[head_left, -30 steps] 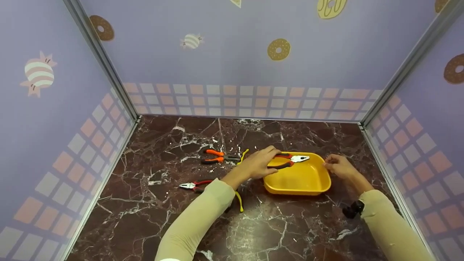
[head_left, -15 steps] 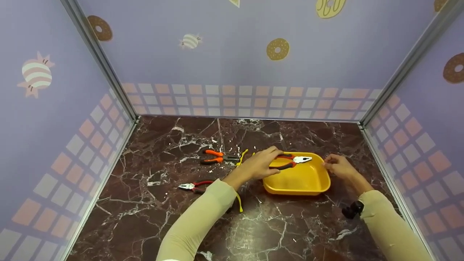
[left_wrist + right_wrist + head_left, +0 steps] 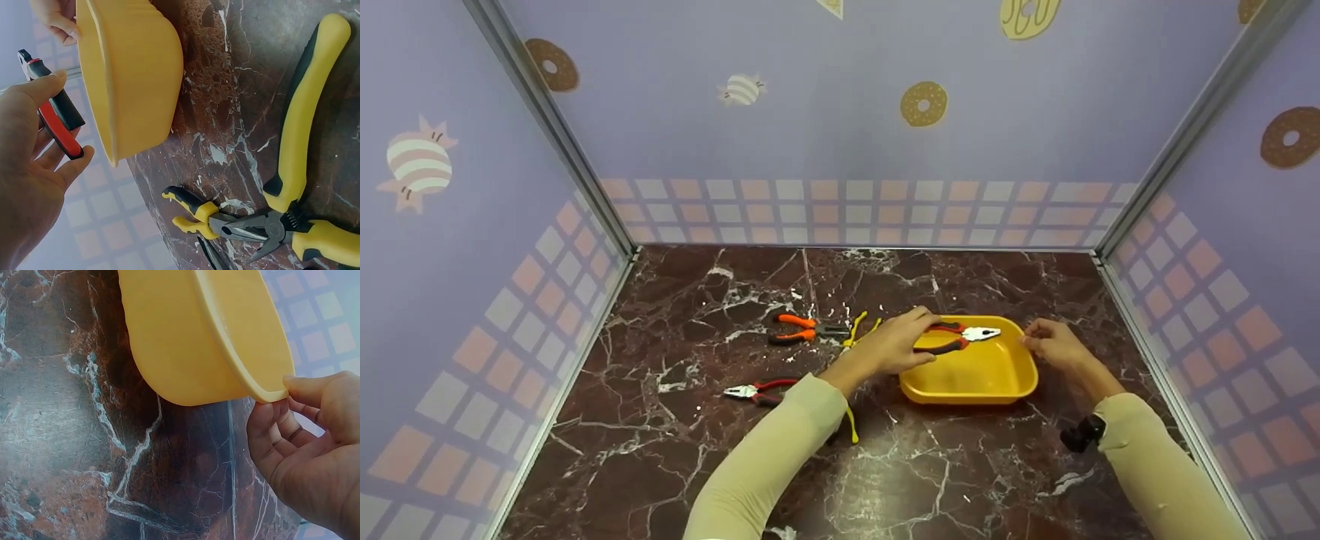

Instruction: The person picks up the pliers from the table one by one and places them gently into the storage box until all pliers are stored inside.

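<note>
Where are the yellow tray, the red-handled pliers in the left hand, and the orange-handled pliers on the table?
yellow tray (image 3: 960,375): head view, bare inner floor.
red-handled pliers (image 3: 981,333): head view, metal head over the tray.
orange-handled pliers (image 3: 795,320): head view, upper orange handle.

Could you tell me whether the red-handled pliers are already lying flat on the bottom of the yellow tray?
No, the left hand holds the red-handled pliers above the yellow tray.

On the marble tabletop (image 3: 675,465) you see orange pliers (image 3: 802,328), yellow pliers (image 3: 298,146), and small red pliers (image 3: 757,389) lying apart.
</note>
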